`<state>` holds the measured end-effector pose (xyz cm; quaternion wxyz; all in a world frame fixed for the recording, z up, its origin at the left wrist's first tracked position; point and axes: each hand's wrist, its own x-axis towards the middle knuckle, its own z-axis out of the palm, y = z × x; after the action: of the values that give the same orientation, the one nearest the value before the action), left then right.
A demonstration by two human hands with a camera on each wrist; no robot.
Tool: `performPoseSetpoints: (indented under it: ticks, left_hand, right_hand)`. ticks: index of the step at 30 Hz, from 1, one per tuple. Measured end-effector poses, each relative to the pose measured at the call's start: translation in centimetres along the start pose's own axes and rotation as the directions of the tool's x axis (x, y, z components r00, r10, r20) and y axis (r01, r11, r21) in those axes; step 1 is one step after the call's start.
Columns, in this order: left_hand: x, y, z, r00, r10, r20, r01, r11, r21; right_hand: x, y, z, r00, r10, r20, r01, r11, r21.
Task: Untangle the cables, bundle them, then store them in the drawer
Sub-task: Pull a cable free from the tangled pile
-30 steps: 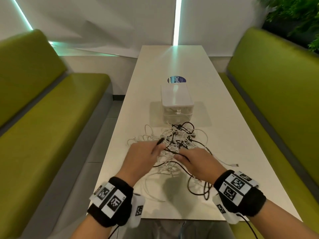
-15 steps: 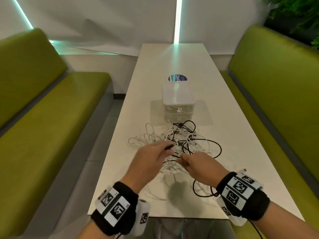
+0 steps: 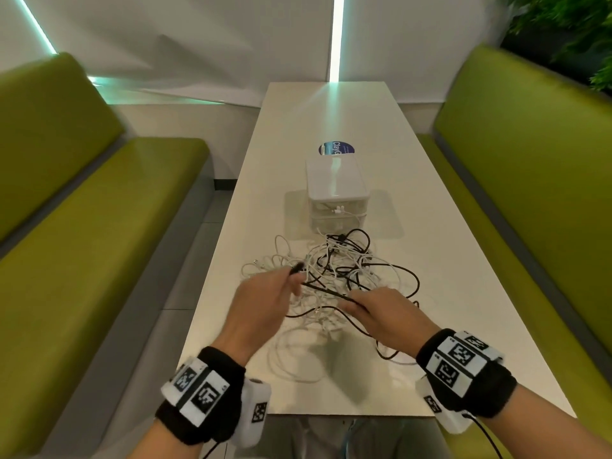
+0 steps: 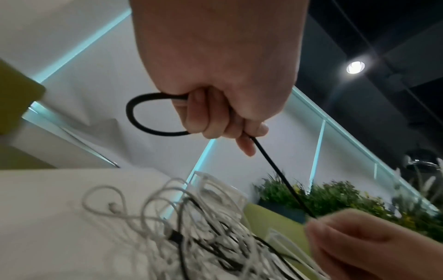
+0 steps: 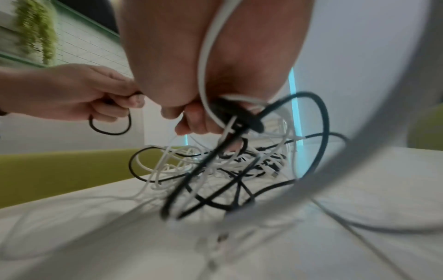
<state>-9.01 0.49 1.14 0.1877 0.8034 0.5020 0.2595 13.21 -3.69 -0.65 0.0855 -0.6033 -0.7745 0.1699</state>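
A tangle of white and black cables [image 3: 334,270] lies on the white table [image 3: 463,293], just in front of a small clear drawer box [image 3: 336,193]. My left hand [image 3: 265,303] grips a black cable [image 4: 275,166] with curled fingers, and a short loop [image 4: 143,115] sticks out of the fist. That cable runs taut to my right hand [image 3: 387,313], which pinches it and holds several other strands [image 5: 230,121] lifted off the pile. Both hands hover above the near part of the tangle.
Green benches [image 3: 82,226] [image 3: 530,160] run along both sides of the table. A round blue sticker [image 3: 336,149] lies behind the drawer box. White cable loops [image 3: 298,359] reach toward the near table edge. Plants [image 3: 569,28] stand at the far right.
My hands have drawn apart, pulling a stretch of black cable taut between them. The left hand has risen slightly with the cable end sticking out of its fist.
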Motion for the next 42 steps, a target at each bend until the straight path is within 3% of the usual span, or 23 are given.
performPoseSetpoints:
  ticks: [3,5,9,11,14,17,20,24,31,35,38,42]
  left_hand:
    - [0.4,-1.6,-0.8,0.989,-0.140,0.040,0.138,0.989,0.052]
    - [0.2,-1.9,-0.2,0.985,-0.158,0.070,0.151,0.983,0.101]
    - [-0.7,0.3,1.2,0.999,0.038,-0.024,-0.039,0.997,-0.068]
    - [-0.9,1.8,2.2,0.991,0.103,0.085,-0.093,0.990,-0.106]
    - [-0.7,3.0,3.6,0.958,0.083,0.276,-0.101,0.993,0.052]
    - [-0.8,2.5,3.8,0.946,0.088,0.311,-0.130,0.985,0.116]
    - [-0.9,1.7,3.3,0.955,0.145,0.259,-0.175,0.979,0.100]
    - [-0.3,0.2,1.1,0.993,0.100,0.060,-0.102,0.994,0.032]
    - [-0.3,-0.8,-0.2,0.996,-0.031,-0.083,0.031,0.999,0.007]
    - [-0.7,-0.9,-0.8,0.988,-0.014,-0.157,0.016,1.000,0.014]
    - [-0.9,-1.1,-0.6,0.984,-0.049,-0.173,0.048,0.999,-0.011]
    - [-0.9,-1.4,0.4,0.989,-0.143,-0.049,0.142,0.990,-0.021]
  right_hand:
    - [-0.3,0.3,0.0,1.000,0.020,0.014,-0.020,1.000,-0.016]
    - [-0.2,0.0,0.2,0.999,0.016,0.035,-0.013,0.998,-0.066]
    - [0.0,-0.5,0.4,0.997,0.038,0.066,-0.031,0.994,-0.101]
    - [0.1,-0.9,0.4,0.998,0.024,0.062,-0.016,0.992,-0.125]
    - [-0.1,-1.3,0.1,0.998,-0.002,0.061,0.012,0.988,-0.157]
    - [-0.8,-1.4,0.2,0.998,-0.030,0.057,0.035,0.995,-0.091]
    - [-1.1,-1.5,0.3,0.999,-0.031,0.020,0.032,0.999,-0.011]
    - [-1.1,-1.3,0.2,0.999,-0.032,-0.013,0.033,0.999,0.024]
    - [-0.2,-1.5,-0.2,0.996,-0.043,-0.075,0.042,0.999,-0.010]
    - [0.1,-1.7,-0.5,0.998,-0.037,-0.049,0.036,0.999,-0.003]
    - [0.2,-2.1,-0.4,1.000,0.004,-0.027,-0.003,1.000,0.007]
    - [0.7,-2.4,-0.2,0.998,0.051,0.023,-0.050,0.998,-0.038]
